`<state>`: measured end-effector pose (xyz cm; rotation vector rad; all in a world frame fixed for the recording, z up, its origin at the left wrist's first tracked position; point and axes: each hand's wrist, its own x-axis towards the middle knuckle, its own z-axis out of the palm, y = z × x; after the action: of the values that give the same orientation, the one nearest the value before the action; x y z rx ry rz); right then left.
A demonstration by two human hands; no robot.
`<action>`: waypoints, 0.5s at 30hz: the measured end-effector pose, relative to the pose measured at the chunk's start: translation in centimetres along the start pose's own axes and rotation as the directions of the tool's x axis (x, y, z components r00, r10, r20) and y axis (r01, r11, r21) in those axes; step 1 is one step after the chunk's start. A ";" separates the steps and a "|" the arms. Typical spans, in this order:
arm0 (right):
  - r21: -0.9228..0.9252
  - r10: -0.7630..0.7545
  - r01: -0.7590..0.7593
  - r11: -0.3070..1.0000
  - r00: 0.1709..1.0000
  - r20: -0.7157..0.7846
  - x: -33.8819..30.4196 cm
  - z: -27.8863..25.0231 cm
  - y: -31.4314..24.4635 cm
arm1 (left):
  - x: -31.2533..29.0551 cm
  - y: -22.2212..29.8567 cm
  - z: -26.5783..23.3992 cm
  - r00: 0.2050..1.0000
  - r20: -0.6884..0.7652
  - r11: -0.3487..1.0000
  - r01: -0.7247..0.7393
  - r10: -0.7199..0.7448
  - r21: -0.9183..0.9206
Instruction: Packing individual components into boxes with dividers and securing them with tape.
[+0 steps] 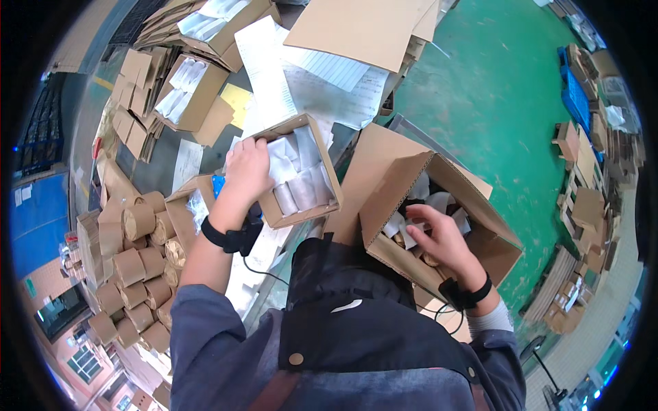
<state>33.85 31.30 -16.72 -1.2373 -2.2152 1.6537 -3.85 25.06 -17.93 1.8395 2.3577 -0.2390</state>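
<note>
A small cardboard box [334, 203] stands tilted at the table's edge, filled with white-wrapped rolls [299, 190]. My left hand [249, 166] grips its left wall, fingers curled over the rim. To the right is a larger open carton [397, 179] with its flaps up. My right hand [442, 236] reaches into that carton, its thumb and fingers apart above more white-wrapped pieces [395, 225]. No piece shows between those fingers. The fingertips lie partly in the shade of the carton, so whether they touch the wrapping is unclear.
Printed sheets [267, 68] and flat cardboard [356, 31] cover the table's far side. Another box of wrapped rolls [181, 96] stands at the far left, near folded cartons [133, 96]. Brown paper rolls [137, 267] are piled at left. Wrist bands with cables sit on both my arms.
</note>
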 end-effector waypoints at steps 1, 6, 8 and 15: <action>-0.020 -0.028 0.028 0.999 1.000 -0.010 -0.2 0.5 -0.4 | 0.1 -0.2 -0.4 0.995 0.099 1.000 -0.019 0.016 0.024; -0.006 -0.204 0.205 0.979 0.971 -0.121 -0.3 1.5 -3.4 | -2.7 -1.5 -0.7 0.950 -0.132 0.942 -0.302 0.284 -0.144; 0.138 -0.234 0.246 0.959 0.967 -0.098 -0.2 1.4 -4.7 | -4.9 -0.6 -1.7 0.960 -0.146 0.933 -0.268 0.239 -0.241; 0.054 -0.247 0.247 0.967 0.969 -0.011 -1.5 -0.5 -6.3 | -6.2 14.0 -7.7 0.920 -0.041 0.376 -0.199 0.389 -0.905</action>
<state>31.74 30.20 -10.64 -0.9059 -2.2004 1.6005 11.13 24.14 -9.62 1.4718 1.4069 0.7544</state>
